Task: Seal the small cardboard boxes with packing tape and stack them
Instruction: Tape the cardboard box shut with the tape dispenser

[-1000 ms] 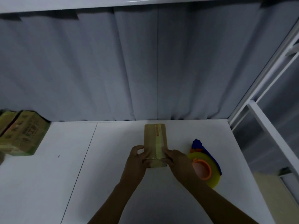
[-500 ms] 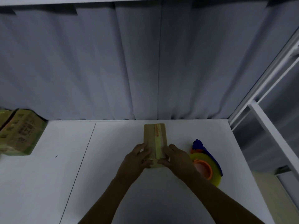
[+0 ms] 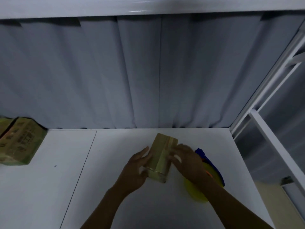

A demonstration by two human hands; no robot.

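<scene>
Small cardboard box [image 3: 162,156] tilted between your hands: left hand [image 3: 136,169] flat-fingered against side, right hand [image 3: 186,161] blurred, grip unclear. Loose hold risks slip; tape strip [image 3: 167,151] may wrinkle.

The small cardboard box [image 3: 160,156] is brown, long and closed, with a strip of clear tape along its top and over its near end. It is turned slantwise, with the far end leaning to the right. The packing tape [image 3: 196,194], a yellow roll with a blue part behind, lies just right of it, partly hidden. Two other boxes [image 3: 21,142] with printed sides lie together at the far left, well apart.
</scene>
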